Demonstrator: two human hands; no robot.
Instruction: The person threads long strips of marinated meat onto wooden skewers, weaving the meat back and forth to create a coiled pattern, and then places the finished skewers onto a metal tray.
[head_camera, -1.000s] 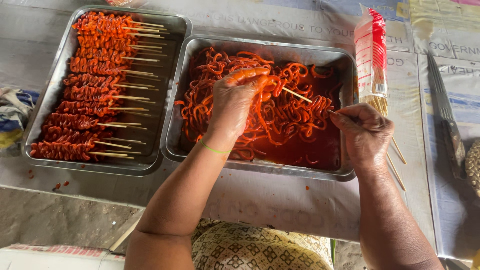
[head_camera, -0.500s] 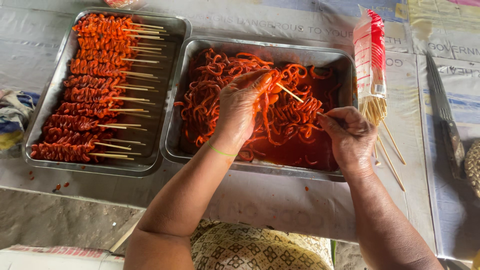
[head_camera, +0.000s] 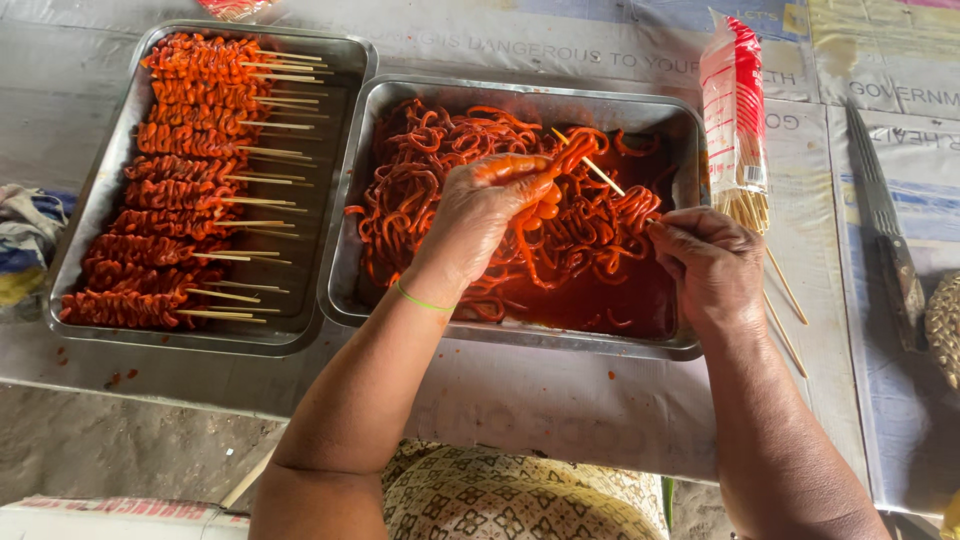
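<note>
My left hand (head_camera: 490, 205) pinches a red strip (head_camera: 545, 200) onto the skewer (head_camera: 600, 172) my right hand (head_camera: 712, 265) grips, above the tray's (head_camera: 520, 335) far edge.

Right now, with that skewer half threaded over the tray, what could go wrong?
The skewer tip points toward the left hand, so a slip might prick a finger. The sauce-slick strip could slide off. Loose sticks lie over the table's front edge and might roll off.

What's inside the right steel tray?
The right steel tray holds loose red-marinated strips lying in dark red sauce. Both hands and the strips cover most of its bottom.
</note>
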